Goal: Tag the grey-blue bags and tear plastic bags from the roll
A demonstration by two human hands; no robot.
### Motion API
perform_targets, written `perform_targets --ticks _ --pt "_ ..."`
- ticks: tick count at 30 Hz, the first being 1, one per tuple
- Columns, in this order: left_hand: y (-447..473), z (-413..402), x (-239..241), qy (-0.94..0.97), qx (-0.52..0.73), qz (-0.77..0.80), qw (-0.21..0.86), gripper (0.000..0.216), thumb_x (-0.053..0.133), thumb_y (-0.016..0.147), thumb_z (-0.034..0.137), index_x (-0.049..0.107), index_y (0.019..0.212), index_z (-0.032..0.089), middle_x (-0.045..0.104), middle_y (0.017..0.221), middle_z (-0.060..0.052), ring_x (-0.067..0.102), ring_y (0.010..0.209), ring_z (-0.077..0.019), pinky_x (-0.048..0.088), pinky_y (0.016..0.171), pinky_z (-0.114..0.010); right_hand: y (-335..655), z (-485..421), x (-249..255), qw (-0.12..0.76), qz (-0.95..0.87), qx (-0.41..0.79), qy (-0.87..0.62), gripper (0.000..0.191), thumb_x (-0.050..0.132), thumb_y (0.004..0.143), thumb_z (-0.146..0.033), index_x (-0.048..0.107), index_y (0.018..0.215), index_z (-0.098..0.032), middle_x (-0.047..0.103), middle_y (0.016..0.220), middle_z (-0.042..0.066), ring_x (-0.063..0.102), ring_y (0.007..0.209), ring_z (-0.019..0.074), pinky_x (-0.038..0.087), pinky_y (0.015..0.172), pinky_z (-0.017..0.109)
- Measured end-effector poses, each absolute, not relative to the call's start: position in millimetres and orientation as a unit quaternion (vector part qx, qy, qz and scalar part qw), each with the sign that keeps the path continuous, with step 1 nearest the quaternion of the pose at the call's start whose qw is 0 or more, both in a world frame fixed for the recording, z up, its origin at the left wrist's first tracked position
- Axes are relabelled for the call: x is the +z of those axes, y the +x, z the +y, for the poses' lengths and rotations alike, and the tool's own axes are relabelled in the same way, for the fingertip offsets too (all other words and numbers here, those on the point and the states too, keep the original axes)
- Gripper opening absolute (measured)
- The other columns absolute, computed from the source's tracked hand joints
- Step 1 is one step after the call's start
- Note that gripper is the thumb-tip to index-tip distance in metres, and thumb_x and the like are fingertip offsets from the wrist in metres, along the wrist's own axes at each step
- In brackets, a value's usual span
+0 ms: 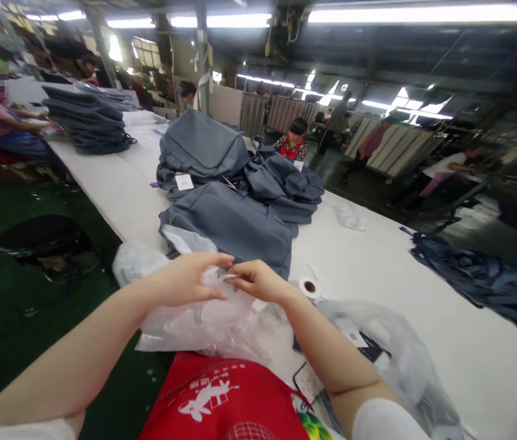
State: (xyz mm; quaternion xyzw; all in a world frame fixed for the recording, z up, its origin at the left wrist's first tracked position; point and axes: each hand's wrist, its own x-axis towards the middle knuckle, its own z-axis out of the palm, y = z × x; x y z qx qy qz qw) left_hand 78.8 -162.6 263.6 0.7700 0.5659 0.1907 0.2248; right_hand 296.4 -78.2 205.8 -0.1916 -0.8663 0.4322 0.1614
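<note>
A crumpled clear plastic bag (203, 327) lies at the table's near edge, in front of my red apron. My left hand (185, 280) is over it, thumb and fingers spread, with some of the film showing between them. Close beside it, my right hand (258, 281) pinches a whitish edge of the same bag. Just beyond both hands rests a grey-blue fabric bag (231, 223), partly covered by the plastic. More grey-blue bags (203, 143) are heaped behind it, one with a white tag (184, 182).
A white tape roll (308, 287) stands right of my hands, near more plastic film (391, 330) and a black card (371, 347). Dark straps (483, 275) lie at the far right. Folded bags (87, 119) are stacked at left. A stool (43, 235) stands beside the table; several people work around.
</note>
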Motion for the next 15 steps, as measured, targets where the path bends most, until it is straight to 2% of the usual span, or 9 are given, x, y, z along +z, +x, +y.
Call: perform_targets --ticks 2,5,9,15 --pt "97 -153 247 0.788 0.167 0.507 0.307 0.051 0.068 0.075 0.048 0.063 0.119 0.023 0.07 0.115 -0.005 0.064 0.101 -0.0235 0.046 0.089 -0.03 296 -81 206 0.17 -0.86 0.443 -0.186 0.02 0.058 0.088 -0.029 0.072 0.094 -0.016 0.069 0.076 0.001 0.057 0.063 0.0106 0.04 0.06 0.019" --pt "98 -143 226 0.76 0.167 0.523 0.347 0.032 0.061 0.082 0.049 0.07 0.095 0.021 0.072 0.092 -0.001 0.064 0.086 -0.0204 0.045 0.08 -0.028 304 -82 204 0.174 -0.856 0.43 -0.228 0.016 0.06 0.087 -0.025 0.071 0.091 -0.015 0.068 0.073 0.001 0.057 0.062 0.0105 0.039 0.059 0.019" --pt "84 -139 214 0.734 0.188 0.547 0.356 0.041 0.05 0.087 0.054 0.067 0.077 0.018 0.063 0.071 0.001 0.056 0.072 -0.0161 0.041 0.068 -0.025 315 -80 196 0.198 -0.833 0.441 -0.269 0.023 0.053 0.092 -0.029 0.07 0.086 -0.015 0.067 0.07 0.001 0.059 0.064 0.011 0.041 0.063 0.02" --pt "92 -144 194 0.681 0.265 0.555 0.397 0.048 0.044 0.088 0.058 0.06 0.071 0.017 0.056 0.064 0.002 0.049 0.062 -0.0132 0.039 0.058 -0.024 312 -90 183 0.293 -0.806 0.41 -0.309 0.024 0.05 0.093 -0.028 0.068 0.082 -0.017 0.066 0.074 0.0 0.058 0.068 0.0116 0.04 0.066 0.021"
